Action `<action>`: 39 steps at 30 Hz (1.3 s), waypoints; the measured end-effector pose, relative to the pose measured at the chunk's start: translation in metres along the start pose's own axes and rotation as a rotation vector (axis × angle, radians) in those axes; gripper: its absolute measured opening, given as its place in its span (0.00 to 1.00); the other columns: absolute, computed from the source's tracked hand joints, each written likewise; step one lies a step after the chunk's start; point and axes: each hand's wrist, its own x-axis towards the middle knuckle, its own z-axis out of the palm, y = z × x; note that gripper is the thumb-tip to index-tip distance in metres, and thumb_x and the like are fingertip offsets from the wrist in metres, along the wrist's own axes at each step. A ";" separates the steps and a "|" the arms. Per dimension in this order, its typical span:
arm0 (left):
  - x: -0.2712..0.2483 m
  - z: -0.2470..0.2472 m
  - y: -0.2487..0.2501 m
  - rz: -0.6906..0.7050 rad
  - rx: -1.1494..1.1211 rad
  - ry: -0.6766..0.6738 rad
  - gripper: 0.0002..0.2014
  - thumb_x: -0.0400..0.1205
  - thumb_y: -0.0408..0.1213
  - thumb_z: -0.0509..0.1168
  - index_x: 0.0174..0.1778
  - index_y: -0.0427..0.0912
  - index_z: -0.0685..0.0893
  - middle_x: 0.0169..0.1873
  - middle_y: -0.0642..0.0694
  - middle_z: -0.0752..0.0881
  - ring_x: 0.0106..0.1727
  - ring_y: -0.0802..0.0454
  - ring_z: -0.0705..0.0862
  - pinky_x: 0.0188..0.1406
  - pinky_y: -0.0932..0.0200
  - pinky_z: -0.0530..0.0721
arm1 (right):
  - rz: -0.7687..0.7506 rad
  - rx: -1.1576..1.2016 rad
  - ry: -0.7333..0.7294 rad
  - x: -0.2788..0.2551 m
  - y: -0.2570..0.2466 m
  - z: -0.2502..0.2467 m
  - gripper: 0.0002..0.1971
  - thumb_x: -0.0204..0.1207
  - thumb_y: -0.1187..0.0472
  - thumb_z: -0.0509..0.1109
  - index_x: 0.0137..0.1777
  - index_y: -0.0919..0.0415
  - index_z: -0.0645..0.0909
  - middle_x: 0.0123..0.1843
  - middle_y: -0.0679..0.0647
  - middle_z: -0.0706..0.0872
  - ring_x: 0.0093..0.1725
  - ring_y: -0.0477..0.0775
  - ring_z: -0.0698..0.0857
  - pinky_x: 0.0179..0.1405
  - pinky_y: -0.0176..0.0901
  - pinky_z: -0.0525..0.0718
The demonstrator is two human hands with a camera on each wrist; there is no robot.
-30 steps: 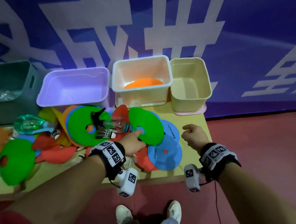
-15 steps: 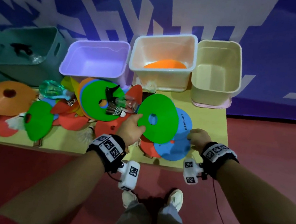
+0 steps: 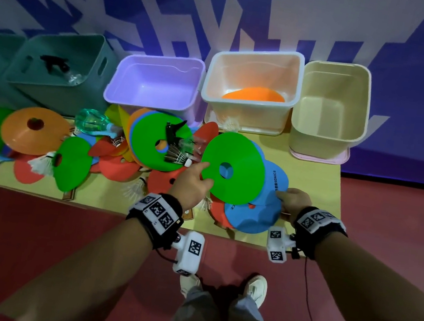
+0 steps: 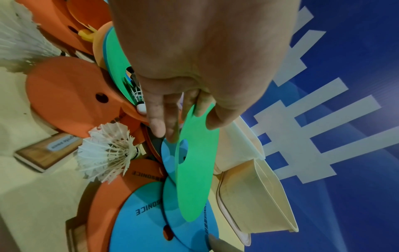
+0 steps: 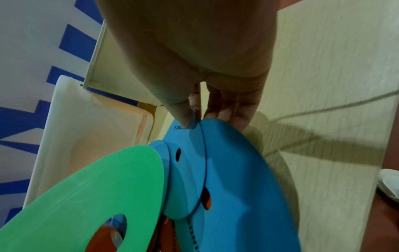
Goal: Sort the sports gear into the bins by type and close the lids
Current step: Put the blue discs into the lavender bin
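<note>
My left hand [image 3: 193, 182] pinches the near-left rim of a green flat disc cone [image 3: 234, 169], thumb on top and fingers [image 4: 164, 119] underneath, with the disc [image 4: 194, 170] tilted up off the pile. At the right edge of two overlapping blue discs [image 3: 257, 217] my right hand [image 3: 292, 199] pinches the rim of one blue disc [image 5: 233, 179], thumb [image 5: 183, 116] on its top. Behind them stand four open bins: teal [image 3: 61, 72], lilac [image 3: 156, 82], white [image 3: 253, 83] holding an orange cone [image 3: 254, 96], and cream [image 3: 330, 109].
More discs in green [image 3: 158, 140], orange [image 3: 34, 129] and red [image 3: 120, 168] cover the yellow table [image 3: 314, 176], mixed with white shuttlecocks [image 4: 105, 151], a clear bottle [image 3: 92, 122] and paddle handles [image 4: 43, 153]. The table's near edge runs just before my wrists; red floor lies below.
The view has shifted and closed in on the table. My right hand came down from above the table onto the blue discs' edge. My left hand kept its hold on the green disc.
</note>
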 end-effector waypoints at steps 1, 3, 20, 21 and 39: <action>0.000 0.000 0.000 -0.010 -0.011 0.001 0.28 0.84 0.34 0.62 0.82 0.42 0.67 0.41 0.54 0.79 0.49 0.30 0.86 0.51 0.37 0.85 | -0.003 0.003 0.002 0.000 -0.001 0.000 0.09 0.78 0.66 0.71 0.38 0.58 0.76 0.44 0.63 0.81 0.43 0.62 0.80 0.42 0.56 0.81; 0.000 -0.001 0.000 -0.022 -0.011 0.004 0.27 0.84 0.34 0.62 0.81 0.42 0.67 0.41 0.53 0.79 0.49 0.29 0.86 0.49 0.38 0.85 | -0.022 -0.010 -0.003 -0.001 -0.004 0.001 0.10 0.79 0.68 0.69 0.39 0.58 0.73 0.47 0.63 0.81 0.44 0.62 0.81 0.40 0.56 0.82; 0.012 0.014 0.007 -0.037 0.001 0.014 0.27 0.83 0.33 0.63 0.81 0.44 0.69 0.34 0.58 0.72 0.47 0.32 0.87 0.54 0.38 0.84 | 0.114 0.198 -0.177 -0.019 -0.003 -0.021 0.09 0.81 0.64 0.63 0.38 0.63 0.73 0.19 0.56 0.69 0.26 0.58 0.71 0.36 0.49 0.76; 0.012 0.014 0.006 -0.039 -0.001 0.014 0.27 0.83 0.33 0.63 0.81 0.44 0.69 0.34 0.58 0.71 0.48 0.32 0.87 0.55 0.37 0.84 | 0.120 0.172 -0.210 -0.019 -0.002 -0.020 0.10 0.80 0.67 0.63 0.36 0.62 0.71 0.19 0.54 0.68 0.23 0.56 0.70 0.33 0.47 0.73; -0.004 -0.015 0.040 -0.051 -0.150 0.127 0.22 0.83 0.28 0.61 0.75 0.39 0.76 0.44 0.49 0.82 0.48 0.39 0.90 0.54 0.37 0.87 | -0.104 0.133 -0.264 -0.057 -0.050 -0.020 0.17 0.77 0.80 0.64 0.63 0.69 0.73 0.52 0.71 0.85 0.30 0.60 0.89 0.27 0.48 0.88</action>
